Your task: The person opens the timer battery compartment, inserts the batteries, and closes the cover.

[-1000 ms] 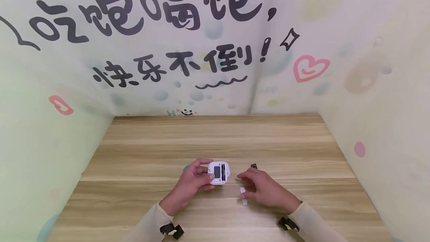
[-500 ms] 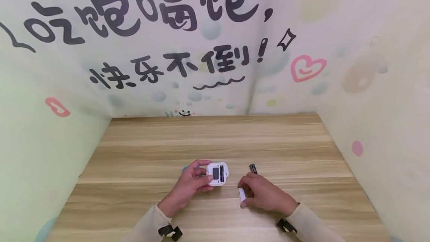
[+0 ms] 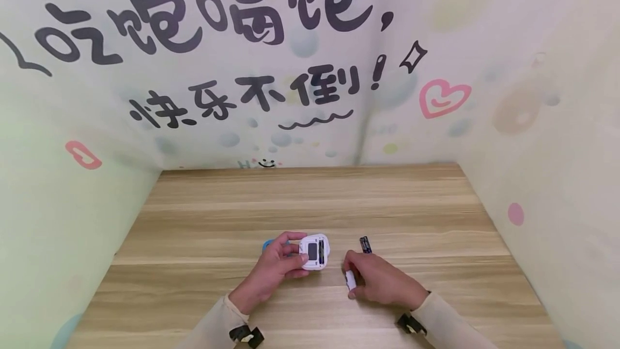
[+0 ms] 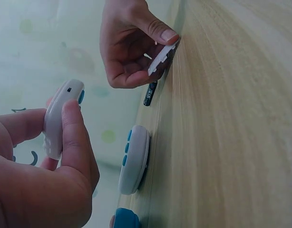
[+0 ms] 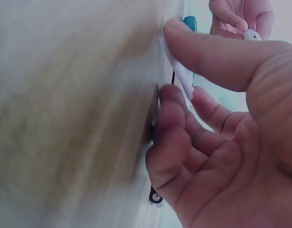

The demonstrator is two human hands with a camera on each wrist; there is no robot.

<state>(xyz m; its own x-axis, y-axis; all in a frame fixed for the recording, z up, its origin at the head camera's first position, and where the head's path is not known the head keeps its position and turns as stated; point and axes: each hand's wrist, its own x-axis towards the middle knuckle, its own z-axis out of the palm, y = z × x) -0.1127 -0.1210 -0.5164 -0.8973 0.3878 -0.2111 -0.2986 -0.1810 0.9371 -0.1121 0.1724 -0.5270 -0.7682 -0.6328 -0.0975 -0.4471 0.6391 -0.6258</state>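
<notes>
A small white electronic device, rounded square with blue buttons, is gripped between the thumb and fingers of my left hand. Its back faces the head camera, showing a dark grey square and an uncovered battery slot with a dark battery in it. My right hand pinches a narrow white battery cover between thumb and fingertips, close over the table. In the left wrist view, small tabs show along the cover's edge. Dark batteries lie on the table just beyond the right hand.
A second white device with blue buttons is on the table in the left wrist view, with a blue object near it. The wooden table is bounded by printed walls at the back and sides.
The right hand has closed its fingers on the white cover, which lay flatter on the table before, and tilted it. More of the batteries shows now. The left hand keeps its hold.
</notes>
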